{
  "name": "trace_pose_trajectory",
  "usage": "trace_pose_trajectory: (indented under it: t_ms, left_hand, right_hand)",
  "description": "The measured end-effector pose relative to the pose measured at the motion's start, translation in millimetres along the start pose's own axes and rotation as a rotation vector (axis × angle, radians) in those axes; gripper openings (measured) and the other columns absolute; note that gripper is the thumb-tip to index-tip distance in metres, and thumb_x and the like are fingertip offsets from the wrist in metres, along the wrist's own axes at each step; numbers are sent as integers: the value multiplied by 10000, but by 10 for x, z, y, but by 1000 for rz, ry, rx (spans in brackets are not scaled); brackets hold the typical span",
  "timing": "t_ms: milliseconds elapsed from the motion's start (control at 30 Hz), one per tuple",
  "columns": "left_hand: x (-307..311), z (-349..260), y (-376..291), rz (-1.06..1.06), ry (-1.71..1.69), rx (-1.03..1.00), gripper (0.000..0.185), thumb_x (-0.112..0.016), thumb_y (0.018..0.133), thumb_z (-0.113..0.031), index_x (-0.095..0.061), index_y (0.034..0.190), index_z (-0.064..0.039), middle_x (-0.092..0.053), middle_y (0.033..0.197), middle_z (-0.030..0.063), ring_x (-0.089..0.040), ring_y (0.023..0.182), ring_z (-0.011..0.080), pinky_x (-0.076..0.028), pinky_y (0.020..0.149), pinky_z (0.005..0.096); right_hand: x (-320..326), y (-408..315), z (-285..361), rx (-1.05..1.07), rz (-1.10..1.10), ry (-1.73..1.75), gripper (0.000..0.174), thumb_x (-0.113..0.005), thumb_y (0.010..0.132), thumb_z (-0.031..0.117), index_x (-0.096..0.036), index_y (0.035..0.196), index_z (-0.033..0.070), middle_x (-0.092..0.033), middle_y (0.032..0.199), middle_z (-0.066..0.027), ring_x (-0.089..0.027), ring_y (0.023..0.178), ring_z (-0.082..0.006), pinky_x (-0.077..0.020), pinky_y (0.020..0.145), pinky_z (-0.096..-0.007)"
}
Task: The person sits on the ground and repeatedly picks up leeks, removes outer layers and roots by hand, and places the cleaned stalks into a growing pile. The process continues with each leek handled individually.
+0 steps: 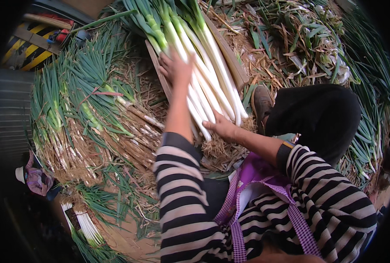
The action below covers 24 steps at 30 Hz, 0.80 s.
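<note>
Long leeks or large green onions (211, 75) with clean white stalks lie side by side in a wooden trough (226, 49), green tops away from me and roots (219, 149) towards me. My left hand (176, 67), slightly blurred, rests on the upper left stalks with its fingers spread; whether it grips any is unclear. Lower down, my right hand (224, 127) touches the white ends just above the roots, thumb to the left. Its fingertips are partly hidden, so its hold cannot be told.
Unpeeled, soil-covered stalks (132, 131) are heaped on the left. Trimmed leaves (300, 42) lie at the upper right, with more green stalks (366, 131) at the far right. White-stalked bundles (88, 227) lie at lower left. Another person (38, 179) in a hat is at the far left.
</note>
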<state>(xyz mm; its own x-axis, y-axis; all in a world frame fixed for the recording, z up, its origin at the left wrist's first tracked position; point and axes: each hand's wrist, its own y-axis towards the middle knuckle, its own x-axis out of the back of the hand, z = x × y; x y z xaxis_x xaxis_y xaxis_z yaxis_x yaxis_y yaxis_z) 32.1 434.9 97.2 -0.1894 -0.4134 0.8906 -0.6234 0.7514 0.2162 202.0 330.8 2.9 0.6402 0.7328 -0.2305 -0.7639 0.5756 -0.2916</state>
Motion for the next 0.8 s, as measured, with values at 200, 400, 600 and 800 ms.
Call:
trace_pose_trajectory:
  t_ms: [200,400,600,800]
  left_hand:
    - [-638,435,-131,-139,123,-146,635,-507,885,-318,-236,1415,-100,-111,1457,226,-143,1344,378,-152,1098,430]
    - [-216,247,-118,-460,292,-307,467,-507,868,-237,-416,1307,-105,-538,1087,205,-492,975,324,-407,824,424]
    - [542,905,-503,-77,-329,-324,354,-503,880,-230,-544,1191,-67,-612,1068,176,-610,962,314,-490,836,415]
    - [574,3008,-1883,-297,54,543,370,-492,827,-1,-471,1196,16,-496,1189,183,-529,1043,322,-422,927,412]
  right_hand:
    - [169,32,366,-3,246,-770,559,-566,849,337,-384,1184,-72,-594,915,-301,-589,886,-415,-469,809,-418]
    - [322,95,678,300,155,-766,215,-550,864,223,-596,915,20,-634,744,-174,-617,648,-351,-494,617,-381]
    - [161,199,629,-74,191,-482,270,-501,921,166,-546,1131,3,-639,895,-91,-608,783,-123,-496,683,-269]
    - [-148,221,784,109,148,-617,240,-491,930,159,-567,1061,-27,-621,780,-73,-591,744,-114,-473,695,-251]
